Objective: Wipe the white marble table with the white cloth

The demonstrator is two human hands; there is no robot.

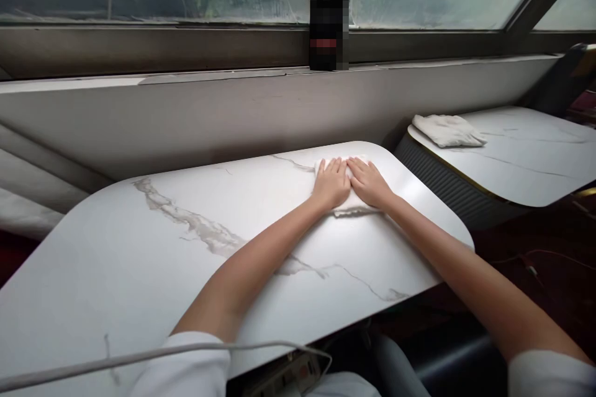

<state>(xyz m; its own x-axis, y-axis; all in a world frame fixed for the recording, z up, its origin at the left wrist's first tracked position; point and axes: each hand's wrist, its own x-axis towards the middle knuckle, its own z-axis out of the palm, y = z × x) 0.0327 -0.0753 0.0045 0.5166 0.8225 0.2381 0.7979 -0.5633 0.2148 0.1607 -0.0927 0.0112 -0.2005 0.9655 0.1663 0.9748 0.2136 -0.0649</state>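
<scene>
A folded white cloth point(356, 203) lies flat on a white marble-patterned table point(153, 248), near its far right end. My left hand point(331, 183) rests palm down on the left part of the cloth, its fingers stretched out. Beside it my right hand point(370, 182) presses on the cloth in the same way, fingers pointing toward the window. The two hands touch or nearly touch in the middle. Both palms and part of the cloth are hidden beneath them.
Another white cloth point(447, 130) sits on a second marble-patterned table point(526, 167) to the right. A dark, partly blurred object point(323, 25) stands on the window ledge. A grey cable point(139, 356) crosses the lower left, above a power strip point(293, 375).
</scene>
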